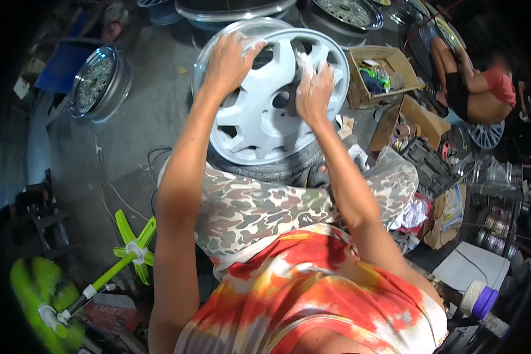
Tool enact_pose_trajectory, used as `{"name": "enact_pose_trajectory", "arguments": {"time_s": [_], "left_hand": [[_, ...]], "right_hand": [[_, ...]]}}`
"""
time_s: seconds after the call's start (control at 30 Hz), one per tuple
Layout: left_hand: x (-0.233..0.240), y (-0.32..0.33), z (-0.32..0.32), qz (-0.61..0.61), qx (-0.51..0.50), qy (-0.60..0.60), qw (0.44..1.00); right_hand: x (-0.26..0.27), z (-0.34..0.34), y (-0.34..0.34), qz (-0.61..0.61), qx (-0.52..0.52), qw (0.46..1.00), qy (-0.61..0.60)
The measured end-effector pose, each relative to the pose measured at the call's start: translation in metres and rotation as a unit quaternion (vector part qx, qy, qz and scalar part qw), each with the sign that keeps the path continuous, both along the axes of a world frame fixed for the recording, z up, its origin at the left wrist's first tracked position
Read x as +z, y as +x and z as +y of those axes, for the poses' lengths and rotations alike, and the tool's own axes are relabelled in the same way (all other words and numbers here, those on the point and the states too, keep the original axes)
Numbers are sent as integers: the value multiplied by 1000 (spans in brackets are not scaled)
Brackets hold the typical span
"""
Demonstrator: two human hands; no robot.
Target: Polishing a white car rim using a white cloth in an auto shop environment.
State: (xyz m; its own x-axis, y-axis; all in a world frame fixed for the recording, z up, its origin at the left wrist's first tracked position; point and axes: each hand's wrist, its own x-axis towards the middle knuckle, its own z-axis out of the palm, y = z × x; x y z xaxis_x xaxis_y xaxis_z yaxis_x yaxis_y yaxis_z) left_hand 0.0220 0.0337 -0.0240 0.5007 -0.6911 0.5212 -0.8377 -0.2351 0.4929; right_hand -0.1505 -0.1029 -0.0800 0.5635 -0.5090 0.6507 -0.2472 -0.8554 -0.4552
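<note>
A grey-white alloy wheel (252, 99) leans face-up before me, with windows around its disc and an open centre hole. It rests on a black tyre (265, 170) near my knees. My left hand (230, 62) grips the wheel's upper left edge, its dusty thumb lying across the face. On the right part of the face is my right hand (316, 90), bent over a spoke beside a window. White dust coats its fingers. Whether a small piece of something is pinched in them cannot be made out.
A polished wheel (99, 84) stands at left; others lie behind. At right are cardboard boxes (380, 75), a black tool case (429, 168) and a seated person (482, 88) handling a wheel. A green pedestal fan (115, 270) stands lower left, with cables (155, 161) on the floor.
</note>
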Motion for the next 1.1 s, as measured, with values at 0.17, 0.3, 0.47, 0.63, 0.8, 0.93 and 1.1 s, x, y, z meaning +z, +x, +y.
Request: {"name": "enact_pose_trajectory", "arguments": {"time_s": [0.17, 0.3, 0.47, 0.63, 0.8, 0.93, 1.1], "left_hand": [[-7, 3, -2, -27, -6, -14, 1000], [5, -7, 4, -20, -9, 9, 1000], [-3, 7, 0, -22, -17, -5, 1000], [0, 3, 0, -8, -1, -1, 1000], [1, 3, 1, 4, -30, -5, 1000], [-2, 3, 2, 1, -1, -1, 1000], [-3, -2, 2, -20, -17, -25, 999]], "right_hand": [[-11, -6, 12, 31, -56, 998, -26], [0, 9, -5, -20, 19, 1000, 3], [-6, 3, 14, -21, -7, 1000, 10], [-6, -5, 8, 4, 10, 1000, 18], [-10, -4, 11, 26, 6, 999, 44], [-2, -6, -9, 53, 7, 999, 6], [-5, -4, -2, 24, -29, 999, 5]]}}
